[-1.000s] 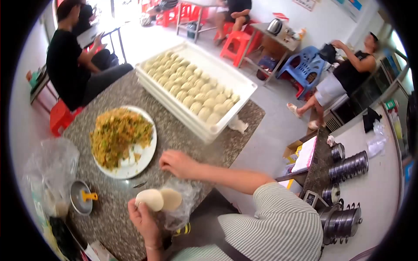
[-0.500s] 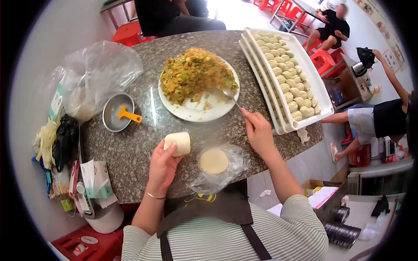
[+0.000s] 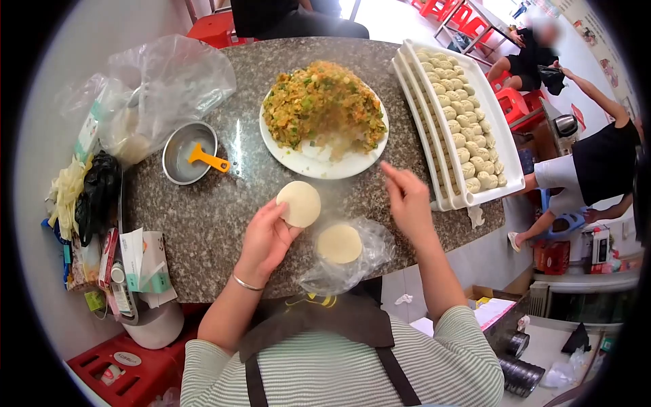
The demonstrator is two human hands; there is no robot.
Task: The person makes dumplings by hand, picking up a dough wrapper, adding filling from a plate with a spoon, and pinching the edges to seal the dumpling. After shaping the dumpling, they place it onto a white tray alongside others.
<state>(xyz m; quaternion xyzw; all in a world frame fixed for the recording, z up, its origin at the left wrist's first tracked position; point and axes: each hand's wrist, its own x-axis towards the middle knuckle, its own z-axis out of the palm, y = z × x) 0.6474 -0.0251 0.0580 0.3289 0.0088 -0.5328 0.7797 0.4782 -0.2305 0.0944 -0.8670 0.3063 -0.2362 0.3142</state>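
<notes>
Left hand [image 3: 266,237] pinching a round dough wrapper [image 3: 302,205] over the worktop [image 3: 203,227] in our head view; right hand [image 3: 411,203], index finger out, near the plate [image 3: 308,167] of filling [image 3: 319,102]; we can't tell if it grips anything. Filling step, we reckon; next move calls for a steady wrapper.

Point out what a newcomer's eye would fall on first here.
Probably the heap of chopped filling on the white plate, towards the far side of the speckled table. Next, the stacked white trays to its right, the top one holding rows of pleated dumplings. Nearer, the left hand holds a round dough wrapper.
</notes>
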